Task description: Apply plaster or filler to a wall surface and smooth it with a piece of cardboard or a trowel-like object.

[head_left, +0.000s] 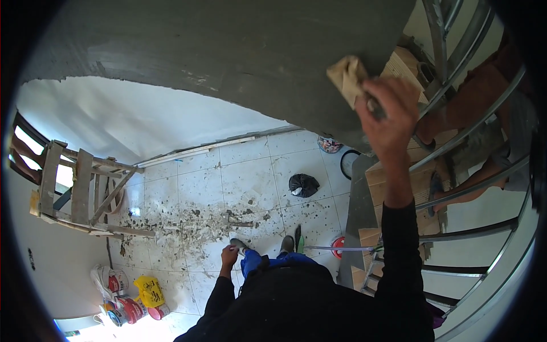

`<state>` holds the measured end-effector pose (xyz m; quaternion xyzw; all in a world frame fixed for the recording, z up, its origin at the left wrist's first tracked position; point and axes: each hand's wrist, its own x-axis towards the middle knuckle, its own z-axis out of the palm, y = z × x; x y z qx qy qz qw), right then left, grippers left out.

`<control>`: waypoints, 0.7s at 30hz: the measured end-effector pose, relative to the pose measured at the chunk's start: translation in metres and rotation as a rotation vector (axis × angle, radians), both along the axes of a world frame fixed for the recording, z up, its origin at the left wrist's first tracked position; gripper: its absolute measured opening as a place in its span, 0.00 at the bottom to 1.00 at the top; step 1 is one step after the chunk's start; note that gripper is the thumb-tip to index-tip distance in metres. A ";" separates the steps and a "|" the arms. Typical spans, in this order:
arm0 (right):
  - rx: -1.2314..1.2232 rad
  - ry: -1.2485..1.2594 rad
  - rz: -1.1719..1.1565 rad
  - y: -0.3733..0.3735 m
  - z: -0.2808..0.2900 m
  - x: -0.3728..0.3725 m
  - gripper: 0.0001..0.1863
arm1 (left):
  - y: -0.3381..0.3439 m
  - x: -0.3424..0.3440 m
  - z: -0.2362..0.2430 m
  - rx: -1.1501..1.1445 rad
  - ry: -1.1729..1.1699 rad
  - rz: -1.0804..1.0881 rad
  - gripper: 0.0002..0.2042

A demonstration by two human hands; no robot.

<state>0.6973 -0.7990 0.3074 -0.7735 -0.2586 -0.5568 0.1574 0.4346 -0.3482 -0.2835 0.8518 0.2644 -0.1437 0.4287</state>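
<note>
My right hand is raised, its fingers closed around a tan, block-shaped piece with what looks like a short dark handle. That piece lies over the damp grey plastered surface, beside its right edge; whether it touches cannot be made out. Lower down, my left hand hangs by my left side, fingers curled in; anything inside them is hidden. Below it, a hammer-like tool lies on the white tiled floor, amid scattered grey mortar crumbs.
On the right, metal railing curves beside wood-coloured stairs, where another person's legs stand. A wooden scaffold stands left with another person's limb at it. Paint buckets, a yellow bag and a black bag sit on the floor.
</note>
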 end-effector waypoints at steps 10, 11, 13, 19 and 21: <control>-0.143 0.061 -0.078 -0.025 -0.051 -0.029 0.14 | -0.061 0.017 0.040 -0.154 -0.007 0.008 0.17; -0.111 0.044 -0.058 -0.015 -0.023 -0.024 0.14 | -0.049 0.010 0.025 -0.128 0.027 -0.005 0.17; -0.086 0.040 -0.061 -0.006 0.003 -0.012 0.14 | -0.042 0.001 0.010 -0.080 0.092 -0.065 0.18; -0.239 0.204 -0.069 -0.011 -0.069 -0.011 0.14 | -0.037 -0.020 0.003 -0.037 0.115 0.002 0.17; -0.272 0.274 -0.038 -0.009 -0.114 -0.024 0.14 | -0.029 -0.035 0.000 -0.046 0.083 0.066 0.16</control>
